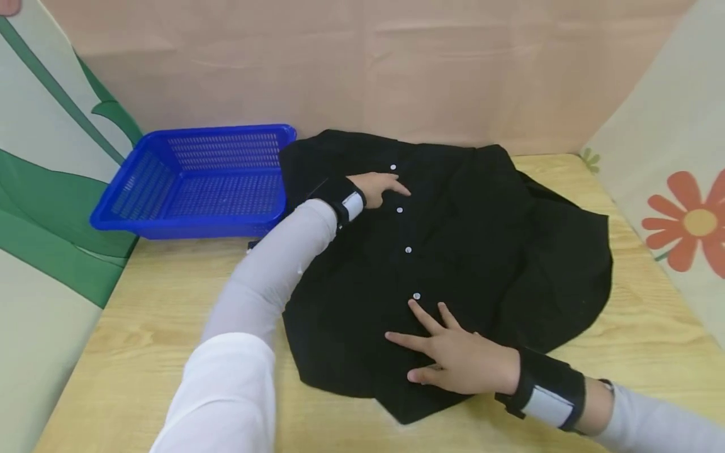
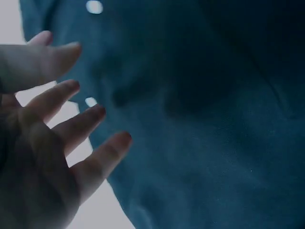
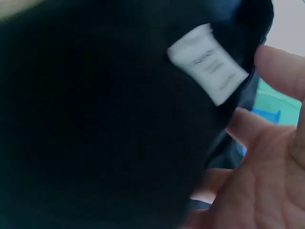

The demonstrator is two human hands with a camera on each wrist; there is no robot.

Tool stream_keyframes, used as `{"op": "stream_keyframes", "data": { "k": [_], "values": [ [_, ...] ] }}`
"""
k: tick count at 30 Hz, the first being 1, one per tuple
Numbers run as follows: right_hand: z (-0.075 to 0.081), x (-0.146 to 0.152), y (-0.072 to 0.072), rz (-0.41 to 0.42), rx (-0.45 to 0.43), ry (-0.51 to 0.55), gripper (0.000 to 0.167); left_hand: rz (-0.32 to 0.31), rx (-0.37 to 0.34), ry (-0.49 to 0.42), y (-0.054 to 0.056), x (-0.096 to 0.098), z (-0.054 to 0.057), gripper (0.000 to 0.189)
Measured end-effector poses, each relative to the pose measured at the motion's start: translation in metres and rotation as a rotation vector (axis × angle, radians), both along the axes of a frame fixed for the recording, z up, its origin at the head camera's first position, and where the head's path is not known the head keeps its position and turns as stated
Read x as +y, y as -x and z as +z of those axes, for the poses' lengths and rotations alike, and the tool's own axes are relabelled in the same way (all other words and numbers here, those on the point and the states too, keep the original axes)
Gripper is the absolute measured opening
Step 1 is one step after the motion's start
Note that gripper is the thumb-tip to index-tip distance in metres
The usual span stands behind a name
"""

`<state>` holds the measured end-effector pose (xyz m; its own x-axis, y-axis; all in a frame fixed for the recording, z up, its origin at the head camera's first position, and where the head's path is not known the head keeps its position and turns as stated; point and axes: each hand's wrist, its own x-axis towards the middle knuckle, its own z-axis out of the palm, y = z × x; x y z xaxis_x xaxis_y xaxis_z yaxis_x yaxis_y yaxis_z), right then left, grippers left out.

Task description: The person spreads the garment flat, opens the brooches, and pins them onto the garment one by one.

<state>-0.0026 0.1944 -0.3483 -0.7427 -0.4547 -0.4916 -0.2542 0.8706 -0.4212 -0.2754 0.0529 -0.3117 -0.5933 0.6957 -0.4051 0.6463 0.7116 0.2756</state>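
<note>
A black button-up shirt [image 1: 470, 239] lies spread on the table, a row of white buttons down its middle. My left hand [image 1: 376, 187] reaches over its far part, fingers stretched out between two buttons. In the left wrist view that hand [image 2: 62, 129] has its fingers spread above the dark cloth. My right hand [image 1: 461, 358] rests with fingers splayed near the shirt's close end, one fingertip right by the lowest button [image 1: 416, 296]. In the right wrist view, the right hand's fingers [image 3: 281, 71] are at the cloth's edge, beside a white label [image 3: 209, 64].
A blue plastic basket [image 1: 192, 229] stands at the back left, against the shirt's left shoulder side. Behind the wooden table [image 1: 141, 352] rises a pinkish backdrop [image 1: 362, 69]. Flower-patterned panels [image 1: 685, 207] flank the table on both sides.
</note>
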Motion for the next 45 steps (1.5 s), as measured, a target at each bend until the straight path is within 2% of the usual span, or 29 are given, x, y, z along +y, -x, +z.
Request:
{"op": "stream_keyframes", "data": {
  "k": [3, 6, 9, 11, 13, 16, 22, 29, 35, 38, 45],
  "values": [
    [-0.008, -0.002, -0.004, -0.024, -0.006, -0.039, 0.06, 0.012, 0.072, 0.12, 0.003, 0.007, -0.014, 0.076],
    [-0.013, -0.003, -0.007, -0.043, 0.009, -0.013, 0.057, 0.036, 0.125, 0.218, 0.01, 0.01, -0.033, 0.074],
    [-0.015, 0.002, -0.007, -0.043, 0.037, 0.013, 0.051, 0.051, 0.144, 0.233, 0.018, 0.007, -0.045, 0.08],
    [-0.015, 0.009, -0.005, -0.04, 0.065, 0.021, 0.047, 0.054, 0.149, 0.208, 0.023, 0.005, -0.05, 0.083],
    [-0.014, 0.019, -0.003, -0.036, 0.098, 0.018, 0.043, 0.051, 0.162, 0.18, 0.026, 0.004, -0.049, 0.092],
    [-0.013, 0.034, -0.001, -0.036, 0.132, 0.016, 0.041, 0.064, 0.17, 0.16, 0.029, 0.004, -0.048, 0.089],
    [-0.014, 0.058, 0.001, -0.042, 0.163, 0.026, 0.04, 0.122, 0.193, 0.161, 0.02, 0.01, -0.043, 0.085],
    [-0.013, 0.082, 0.0, -0.046, 0.174, 0.039, 0.039, 0.141, 0.25, 0.139, 0.017, 0.018, -0.047, 0.085],
    [-0.014, 0.102, 0.005, -0.081, 0.176, 0.048, 0.04, 0.177, 0.252, 0.111, 0.008, 0.021, -0.041, 0.084],
    [-0.015, 0.113, 0.01, -0.105, 0.19, 0.045, 0.038, 0.194, 0.262, 0.098, 0.01, 0.022, -0.042, 0.08],
    [-0.017, 0.14, 0.024, -0.176, 0.204, -0.025, 0.035, 0.237, 0.291, 0.099, 0.018, 0.017, -0.048, 0.053]
  ]
}}
